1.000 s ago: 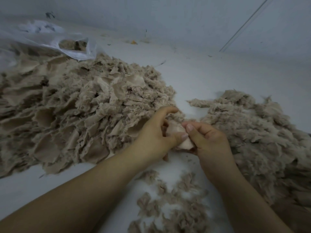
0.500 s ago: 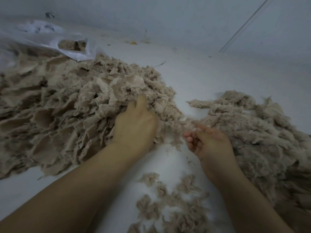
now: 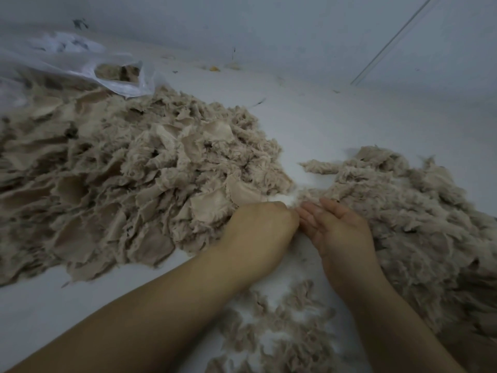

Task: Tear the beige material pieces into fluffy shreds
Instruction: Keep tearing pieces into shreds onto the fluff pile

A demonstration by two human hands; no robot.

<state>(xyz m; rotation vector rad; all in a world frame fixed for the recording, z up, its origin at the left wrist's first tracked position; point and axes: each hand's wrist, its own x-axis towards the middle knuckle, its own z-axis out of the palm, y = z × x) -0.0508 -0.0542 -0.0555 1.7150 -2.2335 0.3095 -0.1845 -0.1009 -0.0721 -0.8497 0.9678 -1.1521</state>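
Two big heaps, coarse beige fabric pieces [image 3: 113, 189] at left, fluffy beige shreds [image 3: 408, 211] at right, plus one small scatter of shreds [image 3: 279, 332] at bottom centre, lie on a white floor [image 3: 309, 117] below a pale wall [image 3: 269, 28]; left hand [image 3: 258, 232] fingers clenched, contents unclear, right hand [image 3: 341, 232] fingers released

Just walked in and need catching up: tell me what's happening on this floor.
A person is tearing beige fabric pieces into fluff. The left hand is curled at the near edge of the big pile of untorn pieces; whether it grips one is hidden. The right hand lies open beside the shredded pile. More shreds lie between the forearms.
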